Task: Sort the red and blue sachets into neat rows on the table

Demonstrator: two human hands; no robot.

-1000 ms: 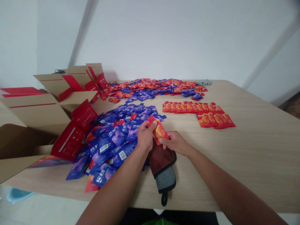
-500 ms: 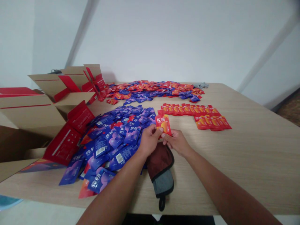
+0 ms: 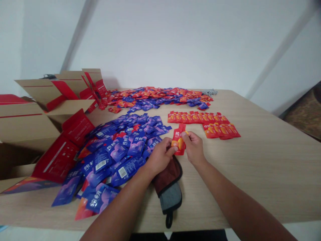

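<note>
Both hands hold one red-orange spouted pouch (image 3: 178, 142) upright above the table. My left hand (image 3: 162, 155) pinches its lower left edge, and my right hand (image 3: 195, 147) grips its right side, thumb on the front. Below them lies a dark red and grey padded mitt (image 3: 167, 179) with a black hanging loop, partly covered by my left hand. A heap of blue pouches (image 3: 117, 150) spreads to the left, with a few red ones mixed in. Red-orange pouches (image 3: 197, 117) overlap in a row beyond my hands, and a shorter overlapping group (image 3: 220, 130) lies nearer on the right.
Open cardboard boxes (image 3: 25, 124) with red flaps (image 3: 59, 157) crowd the left side. A long mixed pile of red and blue pouches (image 3: 160, 95) runs along the back of the wooden table (image 3: 263, 174). A grey cloth (image 3: 210, 92) lies at its right end.
My right hand has shifted up along the pouch's right side, while my left hand stays at its lower left. The pouch sits slightly lower and turned. The view has swung a little right.
</note>
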